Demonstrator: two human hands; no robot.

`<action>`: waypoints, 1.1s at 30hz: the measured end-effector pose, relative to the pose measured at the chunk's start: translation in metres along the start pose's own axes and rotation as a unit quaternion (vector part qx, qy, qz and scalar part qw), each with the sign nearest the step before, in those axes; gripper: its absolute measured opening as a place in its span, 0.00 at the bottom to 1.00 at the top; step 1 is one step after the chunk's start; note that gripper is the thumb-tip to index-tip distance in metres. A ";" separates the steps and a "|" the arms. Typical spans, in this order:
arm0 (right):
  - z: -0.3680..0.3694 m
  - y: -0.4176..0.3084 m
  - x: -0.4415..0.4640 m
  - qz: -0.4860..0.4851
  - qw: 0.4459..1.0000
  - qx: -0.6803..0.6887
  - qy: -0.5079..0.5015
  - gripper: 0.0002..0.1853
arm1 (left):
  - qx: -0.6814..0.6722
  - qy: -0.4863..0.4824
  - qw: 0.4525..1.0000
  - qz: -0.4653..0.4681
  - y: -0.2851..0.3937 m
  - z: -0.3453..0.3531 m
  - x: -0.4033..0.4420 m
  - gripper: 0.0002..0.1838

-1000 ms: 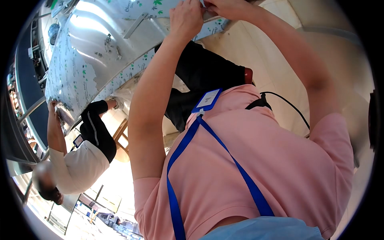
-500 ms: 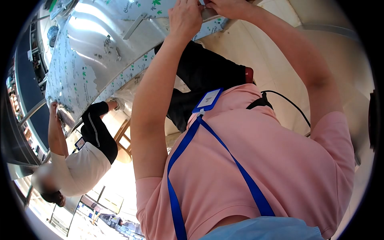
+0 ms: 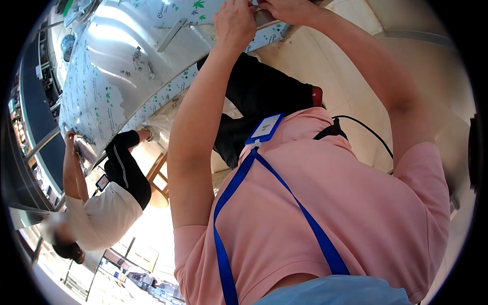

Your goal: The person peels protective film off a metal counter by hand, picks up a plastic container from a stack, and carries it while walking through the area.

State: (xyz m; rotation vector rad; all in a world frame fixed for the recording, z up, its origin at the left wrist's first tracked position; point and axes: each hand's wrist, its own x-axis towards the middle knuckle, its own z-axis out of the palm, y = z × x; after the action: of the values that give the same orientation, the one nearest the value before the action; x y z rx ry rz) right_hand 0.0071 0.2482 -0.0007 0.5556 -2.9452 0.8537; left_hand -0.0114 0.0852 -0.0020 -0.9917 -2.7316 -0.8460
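At the top edge of the view, my left hand (image 3: 235,23) and my right hand (image 3: 288,9) are close together over the near edge of a metal worktop (image 3: 168,66). The fingers of both are closed and bent toward each other, fingertips almost meeting. Whatever they pinch is too small or cut off by the frame. A flat metal strip (image 3: 172,35) lies on the worktop left of my left hand. Farther left are small metal pieces (image 3: 137,58) in a loose cluster.
Printed protective film (image 3: 84,101) with green leaves covers part of the worktop. At its left end sits a co-worker (image 3: 109,213) with hands at the edge. A wooden stool (image 3: 158,178) stands by that person. My legs (image 3: 274,84) are beneath the near edge.
My hands stay at the same place with only slight finger movement. The co-worker has hardly moved.
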 end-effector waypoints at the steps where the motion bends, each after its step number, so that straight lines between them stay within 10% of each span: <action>1: -0.004 -0.001 0.002 0.012 1.000 0.005 -0.024 0.09 | 0.000 0.000 1.000 0.002 -0.002 0.000 0.000 0.06; 33: -0.006 -0.003 0.013 0.025 0.995 -0.063 -0.078 0.07 | -0.004 -0.005 1.000 0.029 -0.015 0.007 0.001 0.05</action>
State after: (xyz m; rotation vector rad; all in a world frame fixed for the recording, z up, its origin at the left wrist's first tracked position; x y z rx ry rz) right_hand -0.0048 0.2442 0.0076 0.5671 -3.1382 0.6495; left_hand -0.0211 0.0795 -0.0145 -1.0733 -2.6955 -0.8461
